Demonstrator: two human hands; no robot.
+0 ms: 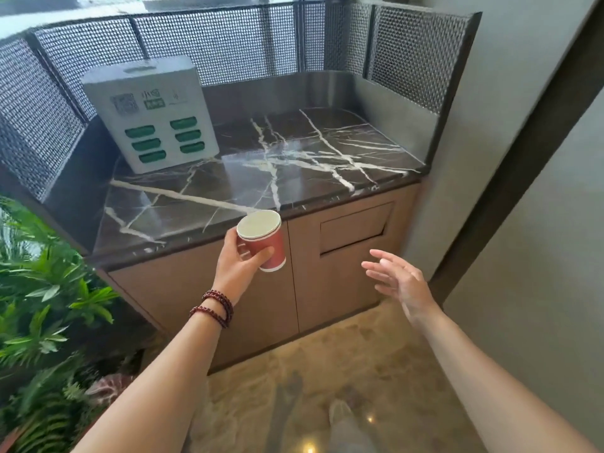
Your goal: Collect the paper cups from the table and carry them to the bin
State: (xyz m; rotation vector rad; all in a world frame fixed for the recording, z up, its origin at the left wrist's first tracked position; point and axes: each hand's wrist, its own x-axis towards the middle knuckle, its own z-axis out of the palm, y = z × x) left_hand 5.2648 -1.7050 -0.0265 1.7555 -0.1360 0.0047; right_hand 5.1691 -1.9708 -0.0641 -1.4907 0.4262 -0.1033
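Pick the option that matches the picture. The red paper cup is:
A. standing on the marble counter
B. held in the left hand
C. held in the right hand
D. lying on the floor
B: the left hand wraps its fingers around the red paper cup in front of the cabinet, while the right hand is open and empty.

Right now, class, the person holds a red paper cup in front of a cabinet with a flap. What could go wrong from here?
1. The cup is tilted and gripped only by the left hand's fingertips; it could slip, or spill any dregs onto the floor.
2. The flap looks shut, and the open right hand has not reached it; a hasty toss might bounce off.
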